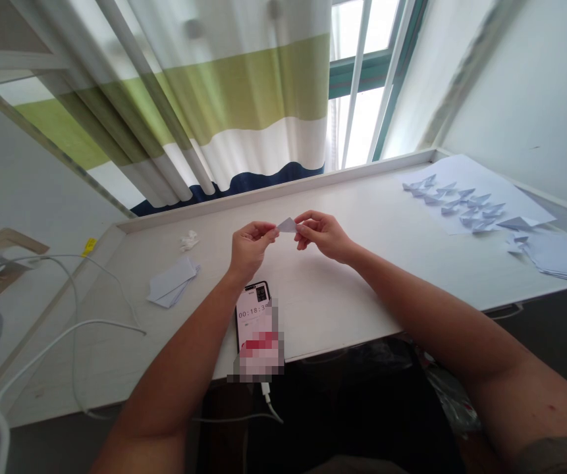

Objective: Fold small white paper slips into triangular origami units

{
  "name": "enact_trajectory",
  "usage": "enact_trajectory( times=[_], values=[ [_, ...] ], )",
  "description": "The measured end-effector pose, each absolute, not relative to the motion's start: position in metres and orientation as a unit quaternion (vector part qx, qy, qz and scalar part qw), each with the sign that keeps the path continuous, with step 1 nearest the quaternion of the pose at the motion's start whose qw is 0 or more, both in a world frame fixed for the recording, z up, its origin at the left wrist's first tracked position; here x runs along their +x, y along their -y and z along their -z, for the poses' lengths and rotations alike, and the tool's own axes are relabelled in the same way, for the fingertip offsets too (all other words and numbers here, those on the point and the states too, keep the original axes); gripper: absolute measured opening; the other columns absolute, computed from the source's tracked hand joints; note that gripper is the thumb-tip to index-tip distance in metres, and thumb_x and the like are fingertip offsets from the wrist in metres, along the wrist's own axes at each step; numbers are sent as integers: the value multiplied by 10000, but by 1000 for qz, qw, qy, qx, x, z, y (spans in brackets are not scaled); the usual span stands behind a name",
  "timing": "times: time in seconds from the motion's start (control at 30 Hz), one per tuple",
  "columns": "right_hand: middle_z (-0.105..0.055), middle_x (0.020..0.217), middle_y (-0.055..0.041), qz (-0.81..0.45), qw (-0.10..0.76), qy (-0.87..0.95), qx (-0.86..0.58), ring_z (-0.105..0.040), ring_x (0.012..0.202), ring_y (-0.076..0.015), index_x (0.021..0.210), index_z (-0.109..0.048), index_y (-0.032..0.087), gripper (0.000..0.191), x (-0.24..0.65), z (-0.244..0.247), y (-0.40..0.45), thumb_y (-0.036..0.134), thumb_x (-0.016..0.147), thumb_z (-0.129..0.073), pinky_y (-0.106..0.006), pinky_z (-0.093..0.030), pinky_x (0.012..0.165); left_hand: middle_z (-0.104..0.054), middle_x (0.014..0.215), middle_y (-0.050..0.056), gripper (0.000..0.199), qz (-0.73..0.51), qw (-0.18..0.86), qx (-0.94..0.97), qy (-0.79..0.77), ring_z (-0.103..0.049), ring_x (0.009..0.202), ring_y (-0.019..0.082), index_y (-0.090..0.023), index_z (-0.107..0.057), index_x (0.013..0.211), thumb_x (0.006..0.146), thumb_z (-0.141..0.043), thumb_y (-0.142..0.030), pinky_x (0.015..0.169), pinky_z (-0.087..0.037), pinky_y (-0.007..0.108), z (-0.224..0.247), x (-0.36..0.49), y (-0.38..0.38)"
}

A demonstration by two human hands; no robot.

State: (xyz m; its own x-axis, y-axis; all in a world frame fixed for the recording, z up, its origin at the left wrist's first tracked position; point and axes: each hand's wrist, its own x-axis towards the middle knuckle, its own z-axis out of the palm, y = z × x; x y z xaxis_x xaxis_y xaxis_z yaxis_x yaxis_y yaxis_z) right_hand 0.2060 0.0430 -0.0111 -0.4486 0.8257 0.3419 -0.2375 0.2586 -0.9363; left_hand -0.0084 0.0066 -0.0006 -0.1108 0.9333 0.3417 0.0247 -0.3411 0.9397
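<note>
A small folded piece of white paper point(287, 226), shaped like a triangle, is held up over the white desk between both hands. My left hand point(252, 247) pinches its left corner between thumb and fingers. The right corner is in the fingertips of my right hand point(323, 235). Below my left hand lies a phone point(253, 322) showing a timer, partly blurred out. Left of it rests a small stack of white paper pieces point(172, 282), with a crumpled white scrap point(189, 241) behind.
Several small folded paper shapes point(465, 201) stand on a white sheet point(500, 181) at the right, near a stack of paper point(564, 255). White cables point(73, 329) cross the desk's left side. A curtain point(243, 85) hangs behind the desk's raised back edge point(273, 189).
</note>
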Motion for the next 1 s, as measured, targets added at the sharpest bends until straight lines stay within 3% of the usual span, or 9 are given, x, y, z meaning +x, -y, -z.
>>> enact_trajectory(
  times=[0.23, 0.4, 0.53, 0.63, 0.8, 0.87, 1.0],
  values=[
    [-762, 776, -13, -591, 465, 617, -231, -740, 655, -157, 1083, -697, 182, 581, 207, 8, -42, 654, 823, -914, -320, -644, 661, -808, 774, 30, 229, -606, 321, 604, -405, -783, 714, 186, -213, -804, 917, 835, -904, -401, 721, -636, 330, 1, -6, -2],
    [-765, 775, -9, -619, 466, 588, -233, -738, 650, -150, 1058, -713, 182, 594, 206, 9, -43, 641, 772, -958, -318, -648, 671, -850, 897, 64, 165, -595, 275, 637, -407, -808, 826, 203, -208, -858, 946, 869, -860, -355, 771, -647, 340, 5, -8, -2],
    [-768, 775, -10, -620, 462, 588, -235, -743, 656, -153, 1058, -718, 179, 588, 207, 10, -43, 635, 775, -959, -323, -651, 674, -831, 833, 63, 275, -594, 294, 630, -405, -808, 766, 204, -191, -840, 961, 926, -818, -463, 681, -628, 319, 3, -8, -2],
    [-767, 767, -7, -615, 464, 594, -232, -745, 653, -149, 1050, -720, 177, 599, 206, 9, -43, 655, 772, -951, -308, -643, 664, -814, 798, 46, 372, -606, 307, 612, -406, -820, 770, 217, -196, -808, 987, 880, -868, -548, 644, -608, 301, 0, -7, -2],
    [-762, 747, -1, -603, 475, 601, -225, -734, 634, -144, 1048, -717, 175, 606, 205, 8, -42, 666, 774, -944, -301, -637, 648, -835, 843, 98, 565, -561, 434, 556, -433, -820, 776, 232, -165, -796, 1047, 875, -818, -702, 666, -617, 320, -2, -9, -2],
    [-763, 744, -2, -600, 474, 603, -226, -730, 629, -142, 1040, -718, 174, 604, 206, 8, -42, 665, 772, -946, -301, -636, 645, -845, 880, 126, 578, -531, 458, 560, -441, -812, 764, 229, -152, -807, 977, 884, -794, -722, 681, -619, 328, -2, -10, -2],
    [-766, 755, -10, -597, 469, 608, -233, -716, 625, -138, 1040, -730, 174, 548, 206, 8, -41, 623, 805, -940, -312, -641, 654, -850, 878, 126, 457, -513, 409, 611, -442, -809, 784, 232, -164, -839, 878, 866, -864, -621, 706, -620, 337, -3, -10, 1]
  ],
)
